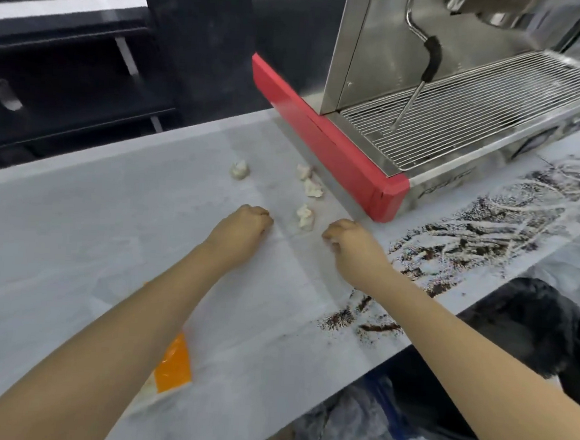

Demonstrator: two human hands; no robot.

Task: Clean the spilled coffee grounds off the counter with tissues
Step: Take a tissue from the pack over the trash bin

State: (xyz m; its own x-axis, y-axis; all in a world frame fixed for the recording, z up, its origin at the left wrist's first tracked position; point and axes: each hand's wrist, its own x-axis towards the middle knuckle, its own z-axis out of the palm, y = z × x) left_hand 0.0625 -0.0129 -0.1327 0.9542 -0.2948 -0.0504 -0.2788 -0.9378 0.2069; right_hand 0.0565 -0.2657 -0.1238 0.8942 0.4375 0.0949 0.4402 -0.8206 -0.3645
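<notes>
A thin white tissue sheet (291, 275) lies flat on the pale counter (57, 238) in front of me. My left hand (243, 227) and my right hand (352, 244) rest on its far edge, fingers curled down and pinching it at either side. Dark coffee grounds (480, 229) are smeared in streaks across the counter to the right of my right hand. A smaller patch of grounds (360, 319) lies near the front edge by my right forearm. Several crumpled tissue balls (305, 216) sit just beyond my hands.
An espresso machine (354, 162) with a red side panel, wire drip tray (478, 112) and steam wand (410, 104) stands at the back right. An orange tissue packet (173, 363) lies under my left forearm. The counter's front edge runs diagonally at right, with a dark bin (531, 326) below.
</notes>
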